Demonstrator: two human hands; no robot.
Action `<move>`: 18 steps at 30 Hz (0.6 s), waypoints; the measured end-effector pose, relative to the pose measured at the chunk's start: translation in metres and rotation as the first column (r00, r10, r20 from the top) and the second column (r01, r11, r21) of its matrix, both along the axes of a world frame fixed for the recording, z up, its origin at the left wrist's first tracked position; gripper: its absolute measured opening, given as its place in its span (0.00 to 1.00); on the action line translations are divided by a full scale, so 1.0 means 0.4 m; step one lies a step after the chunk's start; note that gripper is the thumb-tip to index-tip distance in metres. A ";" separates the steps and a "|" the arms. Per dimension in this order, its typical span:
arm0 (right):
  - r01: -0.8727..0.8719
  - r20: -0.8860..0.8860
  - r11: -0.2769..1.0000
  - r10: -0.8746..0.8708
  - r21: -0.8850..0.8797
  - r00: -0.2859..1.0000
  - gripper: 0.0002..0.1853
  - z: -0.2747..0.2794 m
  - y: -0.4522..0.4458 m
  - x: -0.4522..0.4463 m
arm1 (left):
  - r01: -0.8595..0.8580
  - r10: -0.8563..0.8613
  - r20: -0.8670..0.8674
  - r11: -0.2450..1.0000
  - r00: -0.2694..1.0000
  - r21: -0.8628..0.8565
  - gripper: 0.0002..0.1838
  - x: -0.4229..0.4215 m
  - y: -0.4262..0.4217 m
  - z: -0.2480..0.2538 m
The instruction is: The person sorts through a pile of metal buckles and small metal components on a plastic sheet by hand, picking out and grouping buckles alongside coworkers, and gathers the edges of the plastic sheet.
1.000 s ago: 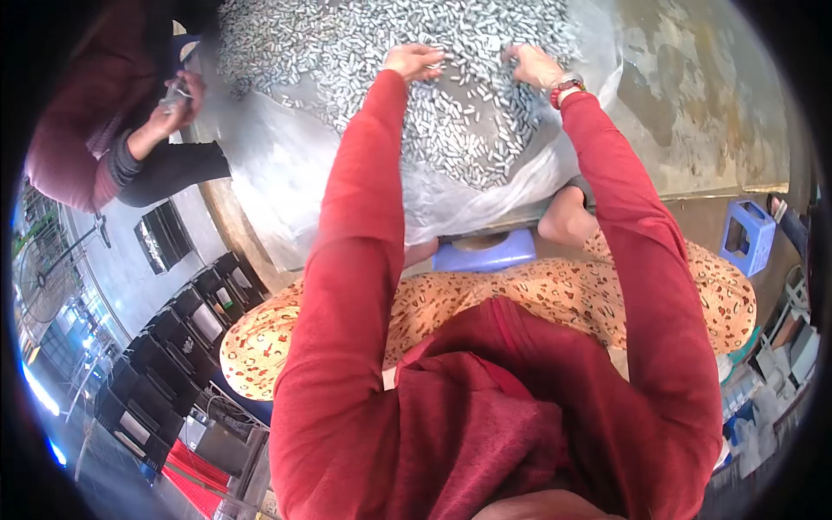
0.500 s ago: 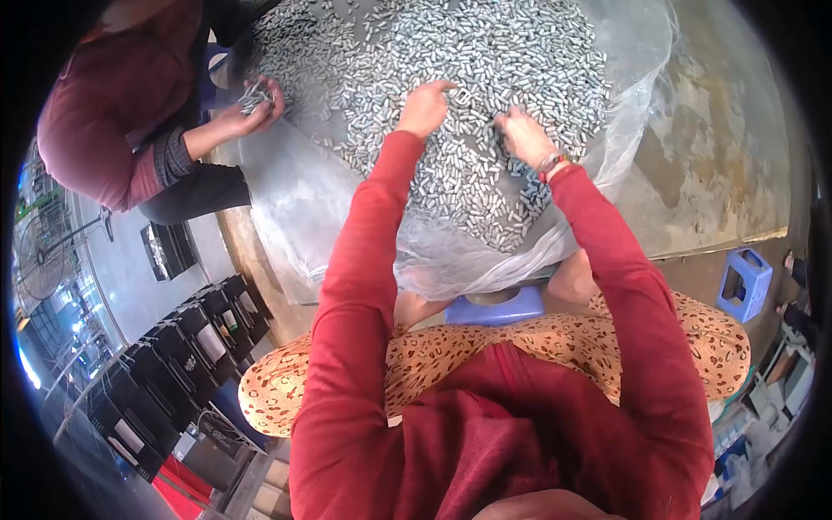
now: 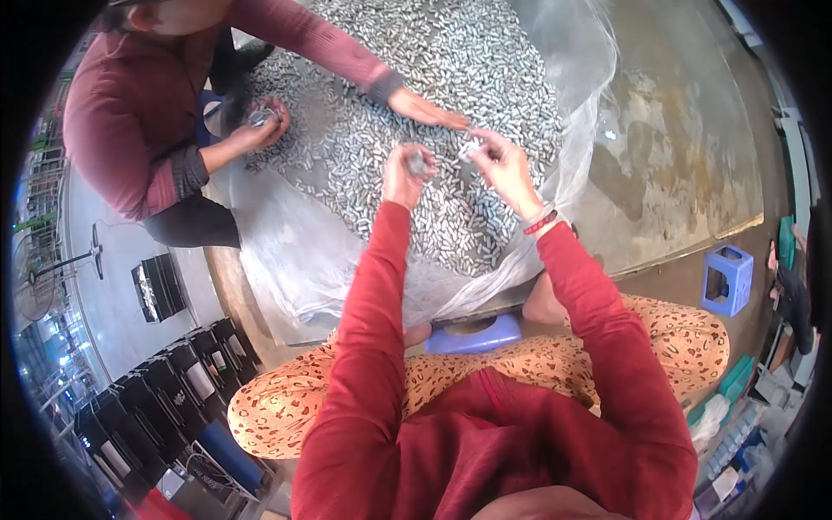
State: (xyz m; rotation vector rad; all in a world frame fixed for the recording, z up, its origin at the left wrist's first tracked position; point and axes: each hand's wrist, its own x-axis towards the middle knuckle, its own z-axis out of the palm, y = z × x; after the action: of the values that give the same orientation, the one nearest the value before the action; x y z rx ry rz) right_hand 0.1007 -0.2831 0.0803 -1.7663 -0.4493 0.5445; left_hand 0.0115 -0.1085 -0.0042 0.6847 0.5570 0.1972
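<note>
Many small silvery metal cylinders [image 3: 446, 221] lie spread over a translucent plastic sheet [image 3: 303, 276]. My left hand [image 3: 405, 176] is curled, palm up, around some grey metal pieces above the pile. To its right, my right hand [image 3: 504, 165] pinches metal pieces between thumb and fingers; their exact number is not clear. Both hands are apart from each other. A co-worker's outstretched hand [image 3: 426, 110] reaches over the pile, its fingertips close to my right fingertips.
The co-worker [image 3: 130, 113] sits at the left, with metal pieces in the other hand [image 3: 263, 127]. A blue-violet stool [image 3: 726, 280] stands at the right and another [image 3: 474, 336] in front of me. Black panels [image 3: 165, 390] stand in a row at lower left.
The co-worker's arm has stretched across the pile. My left hand has turned palm up and now holds pieces; my right hand has lifted off the pile with pieces. The view has shifted.
</note>
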 end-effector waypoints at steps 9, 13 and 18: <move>0.405 0.533 0.907 -0.286 -0.118 0.796 0.21 -0.192 -0.047 0.243 | 0.019 0.056 0.088 0.731 0.995 -0.683 0.12 0.023 -0.162 0.065; 0.675 0.507 0.729 -0.540 -0.117 0.671 0.25 -0.355 -0.051 0.269 | -0.108 0.104 -0.032 0.917 0.994 -0.384 0.14 -0.032 -0.116 0.071; 0.702 0.497 0.712 -0.606 -0.011 0.622 0.27 -0.404 0.170 0.281 | -0.367 0.344 -0.127 0.889 0.930 -0.274 0.19 -0.125 0.057 0.054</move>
State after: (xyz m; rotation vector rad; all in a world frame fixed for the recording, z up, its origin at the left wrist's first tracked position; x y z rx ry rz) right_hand 0.2132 -0.2151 -0.0815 -2.0986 -0.0216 -0.3957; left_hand -0.0385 -0.0859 0.0175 0.2947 0.7661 0.4247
